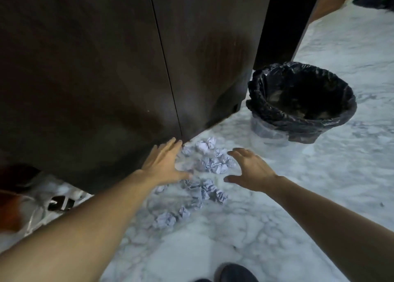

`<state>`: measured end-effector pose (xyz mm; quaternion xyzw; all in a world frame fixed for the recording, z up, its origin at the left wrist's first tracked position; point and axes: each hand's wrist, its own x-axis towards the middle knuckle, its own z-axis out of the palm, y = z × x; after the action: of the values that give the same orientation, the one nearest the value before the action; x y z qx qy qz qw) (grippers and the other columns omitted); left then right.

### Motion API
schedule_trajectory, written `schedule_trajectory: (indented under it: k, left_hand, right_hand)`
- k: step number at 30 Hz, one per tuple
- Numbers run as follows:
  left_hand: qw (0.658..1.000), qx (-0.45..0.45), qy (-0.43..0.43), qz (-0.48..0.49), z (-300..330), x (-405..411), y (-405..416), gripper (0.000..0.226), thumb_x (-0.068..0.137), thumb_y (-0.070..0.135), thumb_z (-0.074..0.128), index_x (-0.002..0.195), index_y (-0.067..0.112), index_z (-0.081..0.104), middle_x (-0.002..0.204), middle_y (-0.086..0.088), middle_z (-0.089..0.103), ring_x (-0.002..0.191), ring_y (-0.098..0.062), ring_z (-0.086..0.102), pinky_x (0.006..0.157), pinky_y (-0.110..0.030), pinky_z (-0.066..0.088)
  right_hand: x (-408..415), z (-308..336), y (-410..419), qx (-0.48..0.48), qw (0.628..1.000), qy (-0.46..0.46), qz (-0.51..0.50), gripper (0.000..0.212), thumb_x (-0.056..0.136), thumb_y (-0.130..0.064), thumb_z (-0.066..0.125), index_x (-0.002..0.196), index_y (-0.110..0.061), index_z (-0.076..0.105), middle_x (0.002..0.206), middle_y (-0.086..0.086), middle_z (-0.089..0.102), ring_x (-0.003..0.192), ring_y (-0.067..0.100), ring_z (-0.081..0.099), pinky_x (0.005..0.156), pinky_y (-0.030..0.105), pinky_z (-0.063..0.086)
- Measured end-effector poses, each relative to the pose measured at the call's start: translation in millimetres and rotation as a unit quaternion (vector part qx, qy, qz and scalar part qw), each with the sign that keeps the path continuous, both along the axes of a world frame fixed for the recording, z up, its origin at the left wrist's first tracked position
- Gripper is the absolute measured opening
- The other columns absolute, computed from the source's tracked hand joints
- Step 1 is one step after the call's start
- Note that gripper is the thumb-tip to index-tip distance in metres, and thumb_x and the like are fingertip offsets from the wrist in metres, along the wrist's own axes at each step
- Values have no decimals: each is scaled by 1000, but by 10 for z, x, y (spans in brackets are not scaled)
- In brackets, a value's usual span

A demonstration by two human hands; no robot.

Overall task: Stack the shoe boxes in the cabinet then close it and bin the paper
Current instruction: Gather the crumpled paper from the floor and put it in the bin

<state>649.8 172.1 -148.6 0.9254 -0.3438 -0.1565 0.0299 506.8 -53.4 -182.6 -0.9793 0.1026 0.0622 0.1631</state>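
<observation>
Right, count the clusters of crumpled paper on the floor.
3, though blur makes single balls hard to separate. One cluster lies between the hands by the cabinet corner, one just nearer, one nearest the camera. The left hand may hide more.

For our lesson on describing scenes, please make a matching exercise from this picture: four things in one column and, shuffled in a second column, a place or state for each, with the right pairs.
Column one:
1. dark brown wooden cabinet doors
2. crumpled white paper balls
3. round bin lined with a black plastic bag
4. left hand

Column two:
A. scattered on the marble floor
B. standing to the right of the cabinet
C. closed, edges meeting
D. open, fingertips at the bottom edge of the doors

Pairs: 1-C, 2-A, 3-B, 4-D
</observation>
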Motion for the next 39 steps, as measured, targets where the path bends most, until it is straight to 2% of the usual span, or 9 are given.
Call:
schedule_trajectory:
  k: [7,9,13,16,22,28,32,35,39]
  left_hand:
    - [994,-41,47,93,-879,-467,588,146,39,103,26,154,18,-4,161,-5,-15,149,-20,-10,119,-45,-7]
    - [991,-54,43,115,-1040,-630,698,140,45,101,28,153,19,-6,161,-4,-17,148,-19,-13,119,-47,-9]
    - [982,-74,18,172,-1269,-990,850,139,47,102,31,153,17,3,158,-6,1,147,-23,-2,118,-51,-1]
    - [976,-49,25,210,-1469,-1154,874,140,45,101,26,153,16,0,158,-6,-4,147,-26,-4,118,-51,-2]
    - [964,-99,15,247,-1803,-1212,674,114,71,91,18,152,11,14,158,-13,9,146,-32,6,117,-56,5]
    - [953,-119,-53,272,-1842,-864,617,104,79,80,32,153,11,8,160,-18,3,148,-34,0,117,-51,1]
    - [964,-149,-55,212,-1835,-655,600,86,86,59,48,154,21,13,159,-16,4,148,-35,2,116,-53,6]
    - [974,-160,-48,155,-1842,-593,578,71,90,50,44,153,29,20,160,-15,6,147,-35,2,117,-51,4]
    - [978,-176,-54,102,-1888,-553,555,56,93,41,41,146,22,40,151,-16,33,142,-38,21,115,-55,19]
  right_hand:
    - [-60,-628,373,56,997,48,26,106,69,-68,68,151,-24,18,160,3,16,146,23,17,117,36,22]
    - [-80,-769,462,48,996,63,34,109,68,-69,68,152,-25,13,161,3,7,147,22,10,119,38,18]
    - [-105,-948,653,61,996,58,39,111,69,-70,65,153,-27,7,162,3,-4,148,23,-2,120,46,8]
    - [-132,-1052,783,60,995,61,49,112,71,-71,62,153,-25,2,161,4,-8,148,22,-7,120,47,1]
    - [-96,-1199,880,59,996,31,59,83,86,-59,54,152,-34,10,161,11,-4,148,27,-6,118,48,-1]
    - [54,-1260,799,28,998,28,48,83,90,-60,44,154,-25,3,159,10,-19,147,25,-16,116,45,-7]
    - [121,-1296,784,23,995,-29,96,69,88,-62,36,147,-33,17,159,20,8,147,34,9,116,55,10]
    - [127,-1359,801,-3,989,-43,139,64,84,-66,48,139,-36,34,151,22,30,139,36,27,110,60,23]
    - [137,-1426,803,-15,987,-89,136,40,87,-57,50,117,-30,52,135,16,48,124,38,45,103,61,33]
